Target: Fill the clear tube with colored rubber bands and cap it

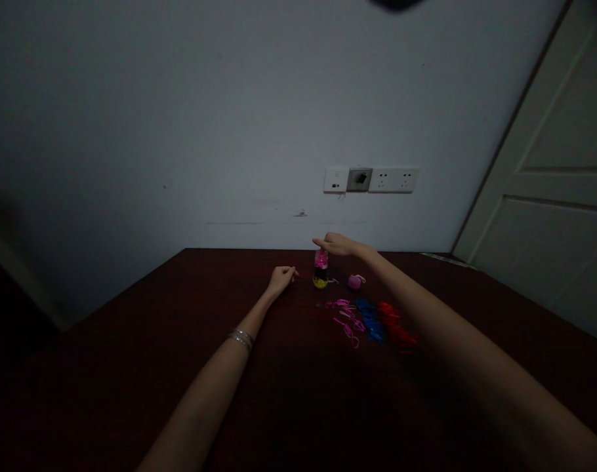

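A small clear bottle with pink, black and yellow layers stands upright on the dark red table. My right hand is at its mouth, its fingers bent and partly hidden; what they may hold is too small to tell. To the bottle's left, my left hand rests on the table with curled fingers, apart from the bottle. A pink lid-like piece with a loop lies right of the bottle. Nearer are pink bands, a blue pile and a red pile beside my right forearm.
A pale wall rises behind the table, with a row of sockets and switches above its back edge. At the right is a white panelled door. A small pale strand lies beside the bottle's base.
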{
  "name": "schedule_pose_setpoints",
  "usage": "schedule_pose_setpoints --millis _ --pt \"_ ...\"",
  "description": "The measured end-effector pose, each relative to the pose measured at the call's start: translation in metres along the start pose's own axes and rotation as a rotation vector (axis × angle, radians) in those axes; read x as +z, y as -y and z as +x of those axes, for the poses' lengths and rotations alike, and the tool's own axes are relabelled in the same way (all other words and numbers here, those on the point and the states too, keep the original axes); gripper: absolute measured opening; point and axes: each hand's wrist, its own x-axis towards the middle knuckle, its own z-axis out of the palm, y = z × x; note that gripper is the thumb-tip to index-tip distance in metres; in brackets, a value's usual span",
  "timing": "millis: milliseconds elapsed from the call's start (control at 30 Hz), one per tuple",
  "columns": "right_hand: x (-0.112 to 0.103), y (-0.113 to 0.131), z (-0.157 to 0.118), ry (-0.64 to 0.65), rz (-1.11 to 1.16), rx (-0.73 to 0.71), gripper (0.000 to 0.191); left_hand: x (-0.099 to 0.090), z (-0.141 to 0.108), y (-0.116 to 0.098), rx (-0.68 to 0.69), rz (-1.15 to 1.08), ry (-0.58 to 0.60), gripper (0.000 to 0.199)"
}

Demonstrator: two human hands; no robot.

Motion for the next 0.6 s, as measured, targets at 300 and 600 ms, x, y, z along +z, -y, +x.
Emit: schedule_pose_setpoints --millis 300,600 --pt "-0.006 -0.009 -0.001 -0.096 0.117 -0.042 0.072 0.0 0.001 0.004 0.016 0.005 0.0 0.039" --pt "-0.001 -0.028 -0.021 -0.281 0.158 -0.078 0.062 -0.001 0.0 -0.001 -0.003 0.023 0.005 0.04"
